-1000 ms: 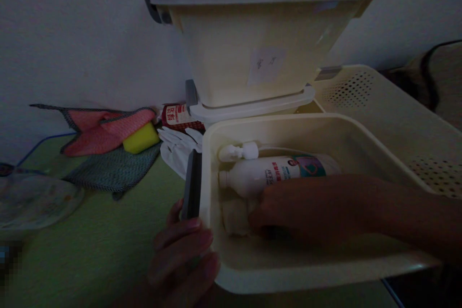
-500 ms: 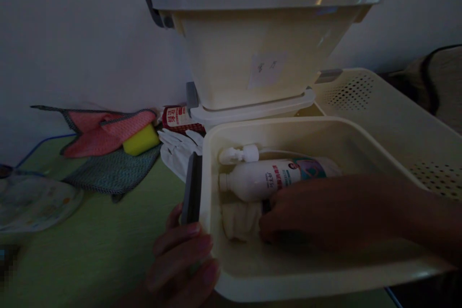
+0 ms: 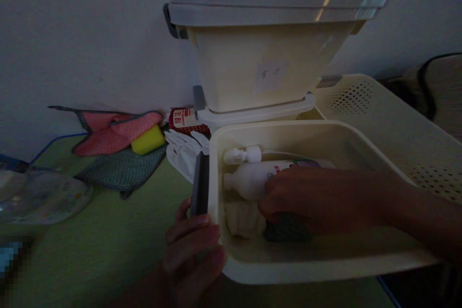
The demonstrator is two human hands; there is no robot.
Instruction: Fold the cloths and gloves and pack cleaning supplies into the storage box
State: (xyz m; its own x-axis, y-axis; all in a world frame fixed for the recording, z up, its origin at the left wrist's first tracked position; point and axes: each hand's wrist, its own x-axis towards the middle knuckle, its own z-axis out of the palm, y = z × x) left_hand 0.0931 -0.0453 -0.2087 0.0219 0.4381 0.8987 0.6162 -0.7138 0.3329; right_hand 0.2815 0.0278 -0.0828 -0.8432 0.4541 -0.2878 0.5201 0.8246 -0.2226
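My left hand (image 3: pixel 197 255) is closed round the near left corner of a cream plastic storage box (image 3: pixel 267 273), just below its grey side latch (image 3: pixel 200 185). Inside the box, my right hand (image 3: pixel 292 197) is curled over a white bottle (image 3: pixel 247 182) lying on its side and covers part of its label. Its fingertips are hidden, so I cannot tell what they hold. A white spray head with a tube (image 3: pixel 245 155) lies behind the bottle. A pale folded cloth (image 3: pixel 242 220) and a dark green mesh cloth (image 3: pixel 287 228) lie in front of it.
A lidded cream box (image 3: pixel 231 57) stands behind, with a perforated basket (image 3: pixel 390 127) on the right. On the green table (image 3: pixel 119 245) are pink (image 3: pixel 104 134) and grey-green cloths (image 3: pixel 126 168), a yellow sponge (image 3: pixel 148 140), white gloves (image 3: pixel 184 154), a red packet (image 3: pixel 186 119) and a clear plastic bag (image 3: pixel 46 197).
My right hand has shifted up over the bottle, covering more of its label and uncovering the dark green mesh cloth. My left hand stays on the box. The camera view has shifted slightly.
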